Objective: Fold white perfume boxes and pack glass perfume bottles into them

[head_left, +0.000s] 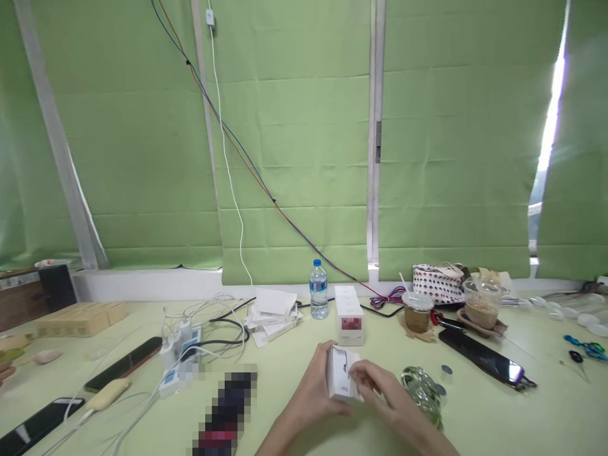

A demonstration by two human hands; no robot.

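Note:
My left hand [317, 379] is wrapped round a small white box [338, 373] just above the table, low in the middle of the view. The fingers of my right hand [382, 387] are curled together against the box's right edge, and their tips are partly hidden. Behind the box stands a longer white carton [348, 310] with a dark red picture on its front. To the right of my right hand lies a coil of clear greenish material [422, 389], with small grey discs [446, 369] beside it.
A water bottle [318, 291] stands at the back beside white papers [275, 310]. A power strip [173, 373] with tangled cables and several phones, one black [38, 424], are on the left. Drink cups [418, 313], a dark phone [482, 356] and scissors [586, 347] are on the right.

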